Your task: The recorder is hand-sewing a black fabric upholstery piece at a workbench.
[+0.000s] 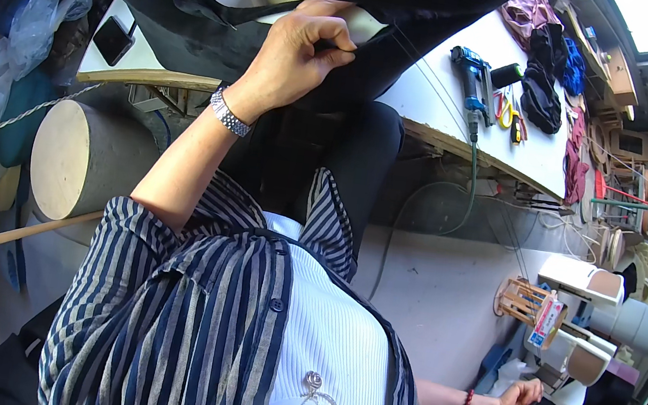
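My left hand [311,42], with a metal watch at its wrist, is raised over a large black sheet-like piece [197,44], its thumb and forefinger pinched together. Behind its fingers a strip of white material [364,26] shows along the black piece. What the pinch holds, if anything, is hidden. Far out to the lower right is my right hand [513,401], wearing a red bead bracelet, its fingers curled closed around something I cannot make out. Thin dark lines like thread [433,75] run from the black piece toward the lower right; their end is not visible.
On the white table [429,105] lie a blue staple gun [473,83] with an air hose, yellow-handled scissors [506,110], dark cloth [545,76] and a phone [113,40]. A large cylinder [61,159] and wooden stick [21,236] are at left. White rolled pieces [583,276] stand right.
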Motion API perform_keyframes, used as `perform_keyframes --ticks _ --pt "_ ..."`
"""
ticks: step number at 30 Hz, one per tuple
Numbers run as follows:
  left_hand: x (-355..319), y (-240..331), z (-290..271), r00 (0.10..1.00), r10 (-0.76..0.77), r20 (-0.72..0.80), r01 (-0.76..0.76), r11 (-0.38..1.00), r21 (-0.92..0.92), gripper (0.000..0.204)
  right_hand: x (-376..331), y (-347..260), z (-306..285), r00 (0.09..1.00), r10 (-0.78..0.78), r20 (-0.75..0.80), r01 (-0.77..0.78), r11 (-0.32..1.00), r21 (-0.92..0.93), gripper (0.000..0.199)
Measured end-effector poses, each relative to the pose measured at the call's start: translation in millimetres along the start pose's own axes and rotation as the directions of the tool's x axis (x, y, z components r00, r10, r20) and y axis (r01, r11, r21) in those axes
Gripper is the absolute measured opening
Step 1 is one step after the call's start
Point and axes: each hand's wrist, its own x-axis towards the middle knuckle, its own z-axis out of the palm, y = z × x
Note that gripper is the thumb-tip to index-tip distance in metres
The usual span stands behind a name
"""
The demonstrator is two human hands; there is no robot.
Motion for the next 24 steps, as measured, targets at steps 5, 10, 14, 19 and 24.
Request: perform_keyframes --ticks 5,10,14,19,24 --pt "-1 3 -1 1.0 -0.021 0.003 0.021 1.0 0.02 0.014 -14 -107 -26 0.935 -0.221 -0.279 0.225 0.974 -0.018 0.018" --pt "3 5 1 1.0 -0.012 0.006 0.011 0.999 0.05 0.014 -21 -139 -89 0.692 -0.586 -0.421 0.336 0.779 -0.53 0.013" --pt "-2 10 0 0.999 0.023 -0.046 -0.017 0.994 0.111 0.014 -48 -103 -126 0.415 -0.892 -0.18 0.095 0.24 -0.966 0.01" --pt "-5 11 10 0.989 0.076 -0.126 -0.057 0.988 0.146 0.016 -50 -70 -178 0.272 -0.874 0.404 -0.416 -0.485 -0.769 0.015" --pt "4 14 6 0.991 0.134 -0.012 -0.126 0.954 0.272 0.019 43 92 -198 0.929 -0.362 0.074 -0.042 -0.302 -0.952 0.013"
